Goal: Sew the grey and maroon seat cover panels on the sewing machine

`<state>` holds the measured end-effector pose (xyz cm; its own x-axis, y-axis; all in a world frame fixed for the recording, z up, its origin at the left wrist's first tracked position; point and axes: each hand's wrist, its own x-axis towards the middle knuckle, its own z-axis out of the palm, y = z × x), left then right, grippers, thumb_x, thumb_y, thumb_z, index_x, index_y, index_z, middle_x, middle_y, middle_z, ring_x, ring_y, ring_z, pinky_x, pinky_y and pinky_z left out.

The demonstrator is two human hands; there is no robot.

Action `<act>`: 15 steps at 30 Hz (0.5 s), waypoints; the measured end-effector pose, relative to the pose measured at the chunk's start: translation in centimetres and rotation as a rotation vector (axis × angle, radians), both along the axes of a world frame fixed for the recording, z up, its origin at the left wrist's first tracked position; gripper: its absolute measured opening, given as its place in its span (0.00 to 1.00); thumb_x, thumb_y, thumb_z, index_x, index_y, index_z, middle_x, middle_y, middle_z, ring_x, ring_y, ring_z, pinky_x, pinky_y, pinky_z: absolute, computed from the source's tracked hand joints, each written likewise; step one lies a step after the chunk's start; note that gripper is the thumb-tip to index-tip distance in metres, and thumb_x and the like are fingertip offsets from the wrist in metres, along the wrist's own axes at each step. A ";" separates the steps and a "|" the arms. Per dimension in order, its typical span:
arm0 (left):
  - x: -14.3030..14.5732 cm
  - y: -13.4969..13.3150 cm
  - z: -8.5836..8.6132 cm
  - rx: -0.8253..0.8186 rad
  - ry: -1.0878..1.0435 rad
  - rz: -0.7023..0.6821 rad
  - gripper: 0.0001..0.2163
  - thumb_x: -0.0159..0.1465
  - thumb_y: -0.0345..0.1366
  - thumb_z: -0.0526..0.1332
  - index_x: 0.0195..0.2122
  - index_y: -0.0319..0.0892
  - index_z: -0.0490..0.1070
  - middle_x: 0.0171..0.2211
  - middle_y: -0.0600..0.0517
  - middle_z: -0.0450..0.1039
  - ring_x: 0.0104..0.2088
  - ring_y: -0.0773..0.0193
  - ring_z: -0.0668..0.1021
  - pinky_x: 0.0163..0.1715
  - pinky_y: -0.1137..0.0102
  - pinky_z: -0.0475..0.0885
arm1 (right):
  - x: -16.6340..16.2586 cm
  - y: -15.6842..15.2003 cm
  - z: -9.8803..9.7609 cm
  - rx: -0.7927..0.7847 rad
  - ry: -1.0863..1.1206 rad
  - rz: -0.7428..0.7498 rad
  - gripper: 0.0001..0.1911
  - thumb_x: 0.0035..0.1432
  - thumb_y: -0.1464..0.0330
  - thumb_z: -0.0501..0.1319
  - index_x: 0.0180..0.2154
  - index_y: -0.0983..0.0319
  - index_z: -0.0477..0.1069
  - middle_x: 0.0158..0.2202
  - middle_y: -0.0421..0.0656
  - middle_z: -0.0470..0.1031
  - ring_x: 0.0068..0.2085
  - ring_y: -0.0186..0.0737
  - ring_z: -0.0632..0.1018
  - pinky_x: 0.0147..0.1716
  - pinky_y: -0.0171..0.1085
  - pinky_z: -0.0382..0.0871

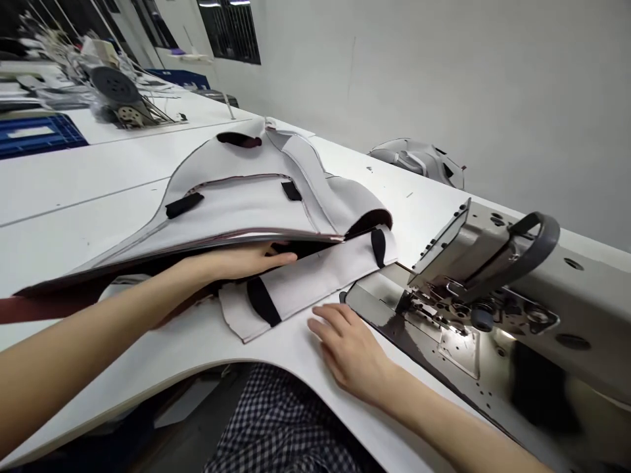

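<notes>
A large sewn cover of pale grey padded fabric (241,203) with dark red and black edges lies in front of me. My left hand (244,259) reaches under its near edge, thumb stretched out; the other fingers are partly hidden by the fabric. A pale fabric strip (315,272) with black patches sticks out from beneath the cover, just right of that hand. My right hand (348,348) rests on the white table close to the strip's lower edge, fingers loosely spread, holding nothing.
An industrial sewing machine (493,289) stands at the right, its lamp lit by the needle. More grey fabric pieces (419,157) lie by the wall. Across the table (113,171) are a blue crate (39,135) and a machine part with a dark wheel (116,85).
</notes>
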<state>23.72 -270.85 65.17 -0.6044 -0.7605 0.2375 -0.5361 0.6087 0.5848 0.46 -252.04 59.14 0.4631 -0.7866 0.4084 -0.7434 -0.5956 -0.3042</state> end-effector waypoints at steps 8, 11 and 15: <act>-2.3 -1.0 1.8 0.596 0.524 0.154 0.33 0.65 0.63 0.53 0.52 0.35 0.73 0.55 0.35 0.74 0.49 0.49 0.81 0.38 0.64 0.80 | 0.9 -10.9 -0.8 0.110 0.140 -0.496 0.27 0.67 0.66 0.57 0.64 0.71 0.63 0.68 0.60 0.59 0.68 0.68 0.58 0.63 0.70 0.53; -1.3 -1.8 2.0 0.478 0.418 0.059 0.33 0.68 0.61 0.47 0.52 0.36 0.74 0.53 0.37 0.77 0.50 0.51 0.81 0.42 0.63 0.78 | 3.4 -12.0 -0.5 0.105 0.139 -0.433 0.29 0.66 0.65 0.57 0.63 0.73 0.63 0.67 0.62 0.60 0.69 0.71 0.56 0.63 0.70 0.52; -1.0 0.0 5.4 0.139 -0.148 -0.324 0.21 0.65 0.50 0.58 0.50 0.43 0.78 0.50 0.46 0.79 0.49 0.53 0.81 0.45 0.66 0.76 | 9.0 -13.1 1.6 0.103 0.239 -0.142 0.22 0.62 0.65 0.62 0.56 0.67 0.73 0.60 0.58 0.71 0.64 0.64 0.65 0.65 0.66 0.52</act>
